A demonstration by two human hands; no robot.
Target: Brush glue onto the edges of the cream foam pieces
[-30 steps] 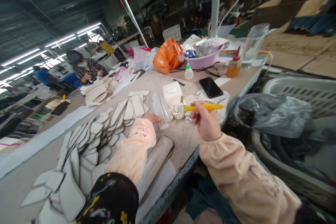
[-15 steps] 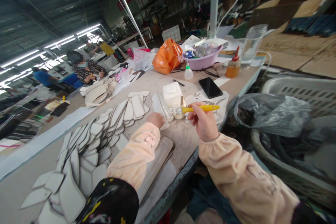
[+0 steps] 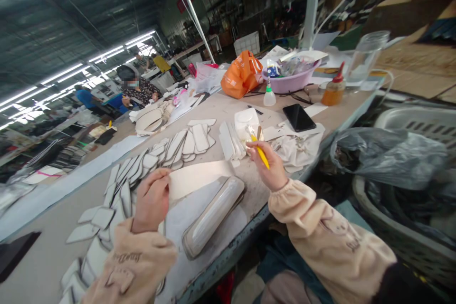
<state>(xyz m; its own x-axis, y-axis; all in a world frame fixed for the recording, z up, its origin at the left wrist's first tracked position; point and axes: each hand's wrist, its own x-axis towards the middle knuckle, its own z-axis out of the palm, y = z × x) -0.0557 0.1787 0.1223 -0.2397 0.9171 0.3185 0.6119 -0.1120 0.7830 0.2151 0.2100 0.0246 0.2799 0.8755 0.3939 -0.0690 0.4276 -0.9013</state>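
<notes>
My left hand (image 3: 151, 199) is closed on one end of a long white strip (image 3: 201, 174) that hovers over the worktable (image 3: 42, 218). My right hand (image 3: 266, 167) grips a yellow-handled brush (image 3: 260, 151), its bristles pointing up toward a small white tub (image 3: 246, 121). A long rounded white block (image 3: 213, 214) lies on the table between my hands. Rows of overlapping white cut pieces (image 3: 142, 171) spread to the left of my left hand. Both arms wear peach sleeves.
A black phone (image 3: 298, 117), a white squeeze bottle (image 3: 269, 96), an amber bottle (image 3: 334, 92), a purple basin (image 3: 290, 80), an orange bag (image 3: 242, 76) and a glass jar (image 3: 365, 59) stand farther back. A laundry-style basket (image 3: 420, 123) holding a grey plastic bag (image 3: 384, 156) sits right. Another person (image 3: 137, 90) works opposite.
My left hand pulled back from the stack near the tub, now holding a long white strip. My right hand tipped the brush from level to pointing upward. The view shifted right.
</notes>
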